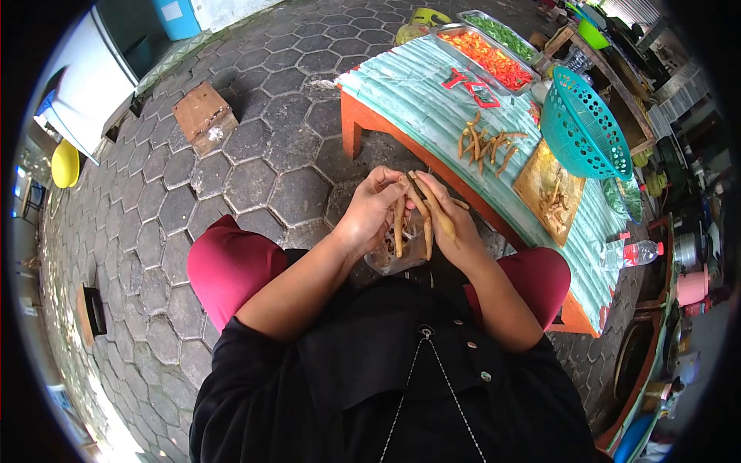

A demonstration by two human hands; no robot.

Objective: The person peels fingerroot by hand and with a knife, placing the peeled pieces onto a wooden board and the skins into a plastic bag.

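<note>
Both hands are in front of me, above my lap. My left hand (370, 212) pinches the top of a cluster of fingerroot (399, 228), a brown root with long finger-like pieces hanging down. My right hand (457, 231) is closed around the same cluster from the other side, and the two hands nearly touch at its top. Below them sits a clear plastic container or bag (394, 258) with scraps inside, partly hidden by the hands. More fingerroot (486, 145) lies loose on the table to the right.
The low table (409, 89) has an orange frame and a green-striped cover. On it stand a wooden board (532, 171) with root pieces, a teal basket (583, 127), a tray of cut red peppers (498, 65) and a tray of greens (498, 32). A bottle (637, 253) lies near its edge.
</note>
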